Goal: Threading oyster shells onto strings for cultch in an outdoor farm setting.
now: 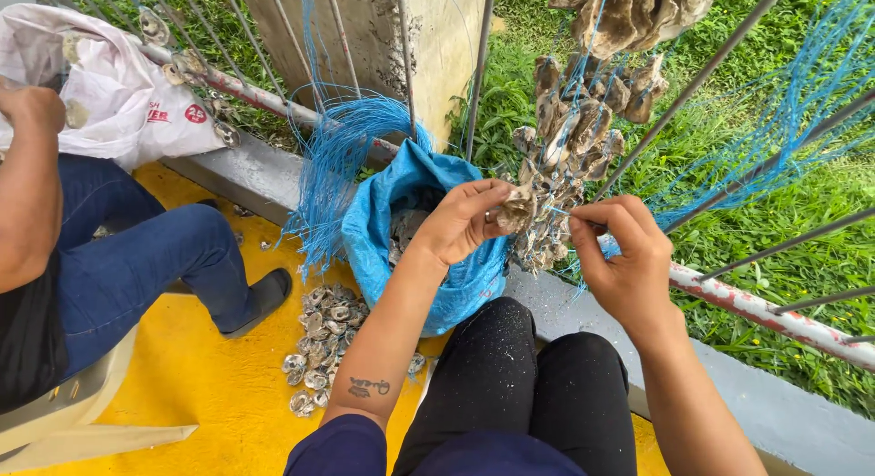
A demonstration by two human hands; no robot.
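Beside grassy railings (729,298), your left hand (456,225) pinches an oyster shell (516,209), your right hand (624,253) grips blue twine (570,212); slack could drop it.

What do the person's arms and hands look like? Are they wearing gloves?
No gloves. The left hand and right hand are both bare, and so are the forearms. The left forearm has a small dark tattoo near the elbow. A dark blue short sleeve covers the left upper arm. No rings, watch or bracelets show.
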